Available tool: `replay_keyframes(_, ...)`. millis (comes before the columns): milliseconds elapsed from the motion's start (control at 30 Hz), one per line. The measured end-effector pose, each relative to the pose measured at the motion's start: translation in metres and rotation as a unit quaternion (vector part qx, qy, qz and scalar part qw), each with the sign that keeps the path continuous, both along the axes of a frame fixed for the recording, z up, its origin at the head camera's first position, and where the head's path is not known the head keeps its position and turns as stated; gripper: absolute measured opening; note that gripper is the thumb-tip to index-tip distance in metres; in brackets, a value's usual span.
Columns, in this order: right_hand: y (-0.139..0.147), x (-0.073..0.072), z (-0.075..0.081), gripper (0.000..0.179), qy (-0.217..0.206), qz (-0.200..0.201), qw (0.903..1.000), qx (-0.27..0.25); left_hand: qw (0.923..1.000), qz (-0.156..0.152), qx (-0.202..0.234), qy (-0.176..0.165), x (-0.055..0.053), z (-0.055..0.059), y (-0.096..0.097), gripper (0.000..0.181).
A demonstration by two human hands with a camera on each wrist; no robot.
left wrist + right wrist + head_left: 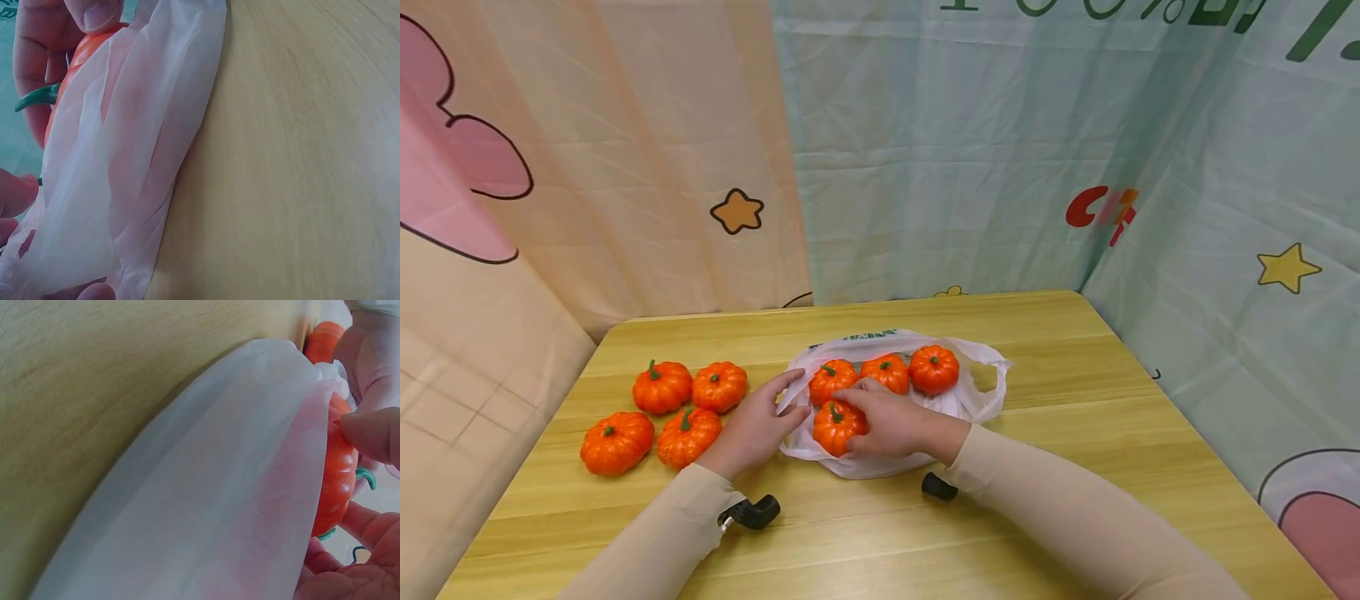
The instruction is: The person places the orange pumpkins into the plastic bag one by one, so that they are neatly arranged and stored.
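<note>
A white plastic bag (868, 468) lies flat on the table with its mouth spread, and several small orange pumpkins with green stems are in it. At its near left part, my right hand (898, 421) grips one pumpkin (835, 431), thumb on the near side and fingers over the far side. Thin white plastic covers the outer side of this pumpkin (337, 481) in the right wrist view. My left hand (754, 431) pinches the bag's left edge between thumb and fingers. Three more pumpkins (934, 370) sit in a row behind the gripped one.
Several loose pumpkins (661, 387) stand on the wooden table (1037, 525) left of the bag, the nearest beside my left wrist. A loop handle (996, 392) of the bag spreads to the right. Printed curtains (925, 167) hang behind the table and along both sides.
</note>
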State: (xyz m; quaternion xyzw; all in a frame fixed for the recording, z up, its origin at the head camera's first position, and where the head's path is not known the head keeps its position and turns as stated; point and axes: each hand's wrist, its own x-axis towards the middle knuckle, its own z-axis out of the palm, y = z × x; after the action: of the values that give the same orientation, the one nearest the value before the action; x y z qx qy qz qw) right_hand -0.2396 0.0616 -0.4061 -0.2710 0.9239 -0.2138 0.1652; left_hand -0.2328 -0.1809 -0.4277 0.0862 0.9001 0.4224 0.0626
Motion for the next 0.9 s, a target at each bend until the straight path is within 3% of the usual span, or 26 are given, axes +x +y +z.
replay_keyframes(567,-0.0029,-0.0023,-0.0044,0.072,0.007,-0.014,0.9998,0.010,1.0000,0.001,-0.008,0.002,0.0002,0.0009,0.0010,0.065)
replay_keyframes(900,0.0011,-0.0010,-0.0013,0.074,0.033,-0.005,0.9994,0.010,1.0000,-0.004,-0.007,0.004,0.0003,0.0014,-0.0001,0.065)
